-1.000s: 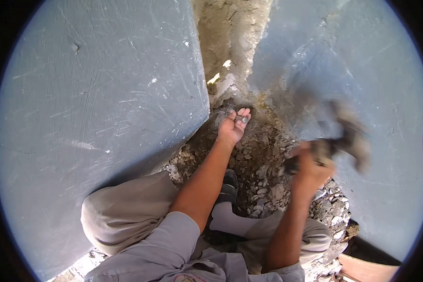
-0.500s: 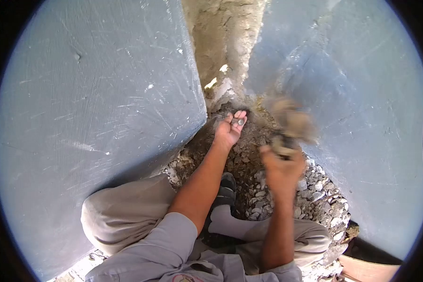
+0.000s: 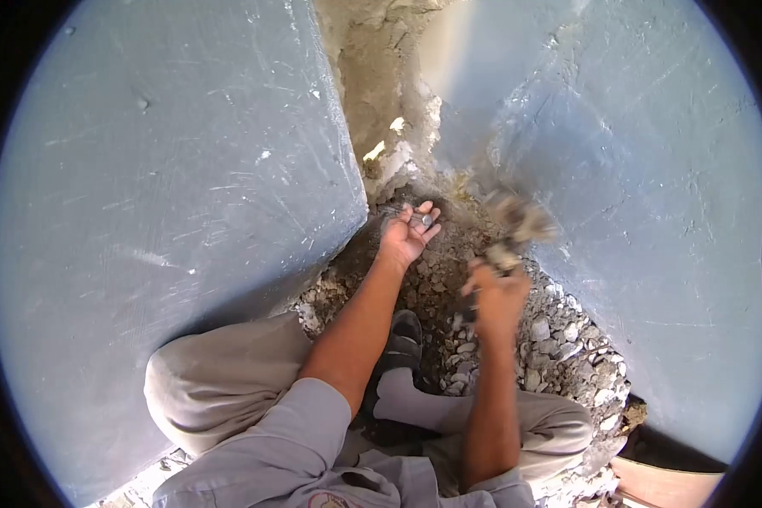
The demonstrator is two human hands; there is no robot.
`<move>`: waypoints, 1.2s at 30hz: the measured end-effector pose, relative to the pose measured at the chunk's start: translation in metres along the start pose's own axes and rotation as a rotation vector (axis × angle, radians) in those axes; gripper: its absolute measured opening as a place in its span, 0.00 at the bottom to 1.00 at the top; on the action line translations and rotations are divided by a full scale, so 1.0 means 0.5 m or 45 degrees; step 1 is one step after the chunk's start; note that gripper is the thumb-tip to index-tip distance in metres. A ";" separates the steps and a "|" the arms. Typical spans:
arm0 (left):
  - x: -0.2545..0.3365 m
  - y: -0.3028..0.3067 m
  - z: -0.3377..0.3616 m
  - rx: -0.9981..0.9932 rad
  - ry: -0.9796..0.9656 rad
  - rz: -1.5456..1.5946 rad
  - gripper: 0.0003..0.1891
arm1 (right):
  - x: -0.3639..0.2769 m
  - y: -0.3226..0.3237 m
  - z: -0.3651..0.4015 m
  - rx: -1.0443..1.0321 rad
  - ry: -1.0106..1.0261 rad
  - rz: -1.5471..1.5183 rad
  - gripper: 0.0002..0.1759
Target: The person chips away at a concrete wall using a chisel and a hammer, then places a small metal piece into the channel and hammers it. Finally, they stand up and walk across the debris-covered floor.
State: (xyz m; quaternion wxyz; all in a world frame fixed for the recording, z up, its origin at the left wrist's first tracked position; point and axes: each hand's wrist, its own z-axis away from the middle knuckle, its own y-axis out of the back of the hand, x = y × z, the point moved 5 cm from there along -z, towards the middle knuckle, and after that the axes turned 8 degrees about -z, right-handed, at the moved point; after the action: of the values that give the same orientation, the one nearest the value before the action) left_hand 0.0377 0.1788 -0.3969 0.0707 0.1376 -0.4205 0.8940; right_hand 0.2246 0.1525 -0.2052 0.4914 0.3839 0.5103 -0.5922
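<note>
My left hand point(image 3: 405, 241) reaches into the corner between two grey walls, palm up, its fingers curled round a metal chisel point(image 3: 426, 221). The round struck end of the chisel faces me, while its tip is hidden toward the broken wall base. My right hand point(image 3: 499, 298) is closed round the handle of a hammer point(image 3: 521, 218). Smeared by motion, the hammer head is up and to the right of the chisel, apart from it.
Broken stones and rubble point(image 3: 550, 339) cover the ground under my right arm. Grey walls point(image 3: 186, 152) flank both sides, with a rough, chipped gap point(image 3: 381, 68) between them. My shoe point(image 3: 404, 339) rests on the rubble. A curved pan-like rim point(image 3: 665, 483) is at lower right.
The hammer has moved slightly down and left, and my right hand has turned with it. My left hand stays at the corner with the chisel; the view has shifted slightly.
</note>
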 end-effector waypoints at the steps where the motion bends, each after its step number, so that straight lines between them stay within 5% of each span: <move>1: 0.000 0.001 -0.006 -0.014 -0.007 0.025 0.11 | -0.093 0.006 0.000 0.053 0.150 0.217 0.10; 2: 0.006 -0.005 -0.003 0.001 -0.008 0.026 0.11 | -0.193 0.008 0.015 0.194 0.203 0.502 0.07; 3: 0.010 -0.018 0.009 0.026 -0.012 0.027 0.11 | -0.255 0.023 0.012 0.214 0.585 0.481 0.05; 6: -0.002 0.007 -0.005 0.040 0.014 0.060 0.12 | -0.288 0.032 0.029 0.235 1.211 0.255 0.05; 8: -0.003 0.006 -0.015 0.025 0.033 0.011 0.13 | -0.116 0.029 0.018 0.343 1.058 0.702 0.05; 10: -0.016 0.000 0.000 0.031 0.028 -0.005 0.12 | 0.165 0.008 -0.010 -0.072 0.314 1.057 0.05; 11: -0.040 0.026 -0.007 -0.016 0.056 -0.010 0.12 | 0.233 -0.010 0.005 -0.224 -0.209 0.521 0.05; 12: -0.032 0.022 -0.021 -0.082 0.053 -0.025 0.11 | 0.239 -0.013 0.026 -0.157 -0.354 0.189 0.05; 13: -0.030 0.021 -0.019 0.090 0.094 0.032 0.08 | 0.204 -0.020 0.024 -0.116 -0.315 0.124 0.05; 16: -0.017 0.015 0.000 -0.002 0.062 -0.089 0.08 | 0.058 -0.022 0.014 -0.017 -0.133 0.038 0.08; 18: -0.019 0.005 -0.010 -0.010 0.048 0.004 0.10 | -0.112 -0.019 0.003 0.056 0.186 0.316 0.09; 22: -0.003 0.002 0.001 0.028 0.023 0.055 0.10 | -0.288 -0.010 0.026 0.179 0.972 0.131 0.10; 24: -0.001 -0.002 -0.003 0.011 0.030 0.038 0.11 | -0.165 0.020 0.032 0.291 1.186 0.962 0.12; 26: -0.016 0.007 -0.023 -0.057 0.032 0.031 0.10 | 0.160 0.017 0.004 0.053 0.569 1.493 0.15; 27: -0.036 0.022 -0.027 -0.126 0.059 0.034 0.10 | 0.262 -0.013 0.002 -0.267 0.017 0.844 0.14; 28: -0.048 0.033 -0.041 -0.201 0.072 0.033 0.10 | 0.250 -0.009 0.023 -0.242 0.305 0.712 0.08; 31: -0.043 0.056 -0.036 -0.056 0.044 -0.047 0.06 | 0.152 -0.025 0.037 -0.161 -0.195 0.285 0.08; 33: -0.015 0.015 -0.008 0.034 0.034 -0.029 0.11 | 0.036 -0.023 -0.003 -0.159 0.074 0.113 0.13; 36: 0.002 -0.006 -0.002 0.001 0.011 0.062 0.16 | -0.218 -0.008 0.007 0.152 0.509 0.491 0.08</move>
State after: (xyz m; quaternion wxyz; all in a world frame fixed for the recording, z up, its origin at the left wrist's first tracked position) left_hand 0.0372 0.1815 -0.3948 0.0506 0.1234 -0.4232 0.8962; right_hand 0.2450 0.1698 -0.0996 0.4614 0.6113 0.4787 -0.4293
